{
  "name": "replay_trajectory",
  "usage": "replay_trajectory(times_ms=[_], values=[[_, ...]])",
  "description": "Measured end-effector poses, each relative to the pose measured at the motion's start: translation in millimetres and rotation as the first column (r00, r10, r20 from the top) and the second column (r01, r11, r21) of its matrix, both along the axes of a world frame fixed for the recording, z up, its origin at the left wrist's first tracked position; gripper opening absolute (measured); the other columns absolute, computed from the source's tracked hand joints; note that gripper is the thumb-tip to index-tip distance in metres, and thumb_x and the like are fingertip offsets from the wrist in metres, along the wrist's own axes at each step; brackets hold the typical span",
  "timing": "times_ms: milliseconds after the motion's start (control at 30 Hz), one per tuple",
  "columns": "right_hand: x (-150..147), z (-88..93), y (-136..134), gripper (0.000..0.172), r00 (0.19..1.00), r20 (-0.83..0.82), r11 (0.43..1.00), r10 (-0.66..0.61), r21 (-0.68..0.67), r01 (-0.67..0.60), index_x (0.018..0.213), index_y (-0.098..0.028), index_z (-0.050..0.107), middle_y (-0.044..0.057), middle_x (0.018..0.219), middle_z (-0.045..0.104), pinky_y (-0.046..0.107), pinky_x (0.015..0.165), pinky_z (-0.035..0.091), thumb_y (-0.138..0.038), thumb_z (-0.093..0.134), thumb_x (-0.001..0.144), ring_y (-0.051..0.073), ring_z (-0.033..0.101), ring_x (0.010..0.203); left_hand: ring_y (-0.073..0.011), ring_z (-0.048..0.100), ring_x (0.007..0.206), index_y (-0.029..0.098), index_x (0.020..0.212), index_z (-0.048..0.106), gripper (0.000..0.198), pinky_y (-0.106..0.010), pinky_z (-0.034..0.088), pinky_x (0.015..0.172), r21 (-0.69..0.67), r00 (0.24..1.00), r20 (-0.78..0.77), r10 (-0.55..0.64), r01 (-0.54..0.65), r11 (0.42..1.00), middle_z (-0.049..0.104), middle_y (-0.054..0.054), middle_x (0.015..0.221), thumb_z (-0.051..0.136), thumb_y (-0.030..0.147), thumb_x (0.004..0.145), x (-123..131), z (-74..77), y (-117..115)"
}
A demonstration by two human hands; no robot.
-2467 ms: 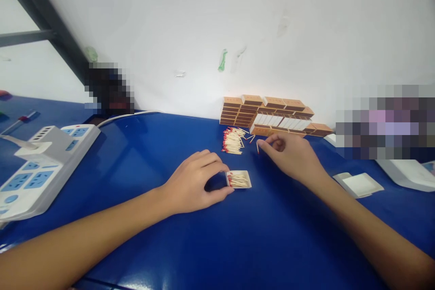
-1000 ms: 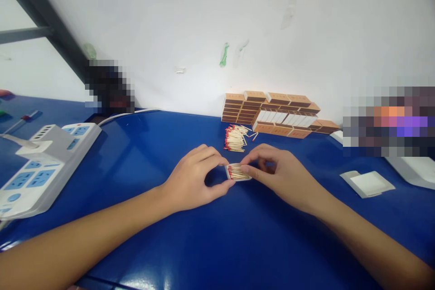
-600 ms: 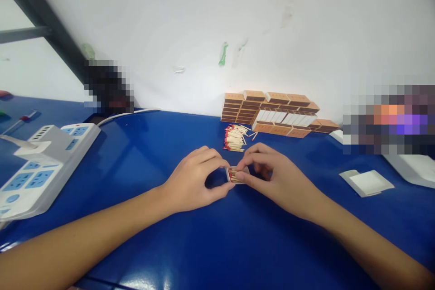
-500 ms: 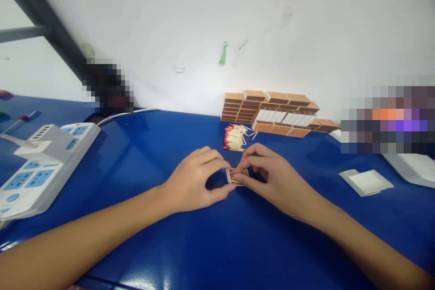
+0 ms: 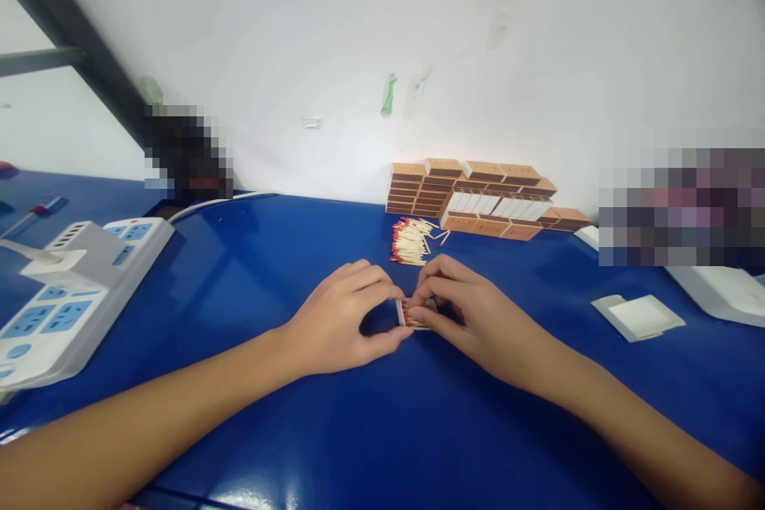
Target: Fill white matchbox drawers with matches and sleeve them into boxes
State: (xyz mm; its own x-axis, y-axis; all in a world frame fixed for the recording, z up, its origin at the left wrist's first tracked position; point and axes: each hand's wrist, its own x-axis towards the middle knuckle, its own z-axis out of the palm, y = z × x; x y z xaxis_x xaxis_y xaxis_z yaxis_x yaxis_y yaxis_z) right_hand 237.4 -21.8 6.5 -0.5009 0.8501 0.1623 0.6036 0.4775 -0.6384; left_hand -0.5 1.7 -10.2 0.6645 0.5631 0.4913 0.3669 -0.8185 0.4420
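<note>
Between my hands, a small white matchbox tray lies on the blue table, with several red-tipped matches inside. My left hand pinches the tray's left end between thumb and fingers. Over the tray, my right hand has thumb and fingertips pressed together on the matches; the fingers hide part of the tray. Just behind it is a loose pile of matches, red heads mostly to the left.
Stacked matchboxes stand against the white wall. White card pieces lie at right, near a white power strip. Another large power strip with a plug is at left, its cable running back. Two blurred patches hide the background.
The view shifts slightly. My right hand's fingertips move a little within the tray, and more red match heads show at its left end. My left hand keeps its hold.
</note>
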Motion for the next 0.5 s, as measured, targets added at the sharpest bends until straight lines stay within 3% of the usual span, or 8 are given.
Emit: replay_trajectory(times_ms=[167,300,400,500], values=[[1.3,2.5,-1.1,0.016,1.0,0.022,0.999,0.013,0.038,-0.014,0.088,-0.023,0.066,0.005,0.106,0.063,0.034,0.084,0.054,-0.027,0.06,0.103,0.018,0.063,0.093,-0.0219,0.066,0.091,0.019,0.108,0.069,0.021,-0.041,0.053,0.087,0.0,1.0,-0.006,0.012,-0.012,1.0,0.074,-0.007,0.103,0.073,0.034,0.095,0.2,-0.1,0.2],[5.8,10.2,0.4,0.021,0.998,0.05,0.999,0.043,-0.017,-0.042,0.088,-0.024,0.069,0.006,0.104,0.067,0.032,0.074,0.052,-0.036,0.061,0.103,0.018,0.064,0.087,-0.0218,0.065,0.092,0.019,0.109,0.07,0.021,-0.04,0.053,0.085,-0.014,1.0,-0.019,0.003,-0.004,1.0,0.073,-0.007,0.103,0.074,0.034,0.094,-0.1,-0.3,-0.3],[21.2,11.8,16.5,0.022,0.995,0.078,0.998,-0.056,0.024,0.054,0.094,-0.025,0.072,0.005,0.097,0.069,0.032,0.069,0.049,-0.04,0.059,0.103,0.019,0.062,0.079,-0.0222,0.065,0.092,0.019,0.11,0.07,0.023,-0.04,0.053,0.086,-0.023,1.0,-0.031,-0.007,0.006,1.0,0.073,-0.007,0.104,0.075,0.034,0.094,-0.6,0.0,-0.5],[44.2,1.6,46.1,0.022,0.966,0.109,0.954,-0.236,0.214,0.209,0.108,-0.023,0.072,0.006,0.092,0.071,0.035,0.071,0.047,-0.037,0.057,0.101,0.021,0.061,0.074,-0.0225,0.065,0.093,0.018,0.112,0.071,0.025,-0.04,0.052,0.088,-0.025,0.999,-0.041,-0.014,0.013,1.0,0.073,-0.007,0.105,0.075,0.034,0.094,-1.1,0.1,-0.6]])
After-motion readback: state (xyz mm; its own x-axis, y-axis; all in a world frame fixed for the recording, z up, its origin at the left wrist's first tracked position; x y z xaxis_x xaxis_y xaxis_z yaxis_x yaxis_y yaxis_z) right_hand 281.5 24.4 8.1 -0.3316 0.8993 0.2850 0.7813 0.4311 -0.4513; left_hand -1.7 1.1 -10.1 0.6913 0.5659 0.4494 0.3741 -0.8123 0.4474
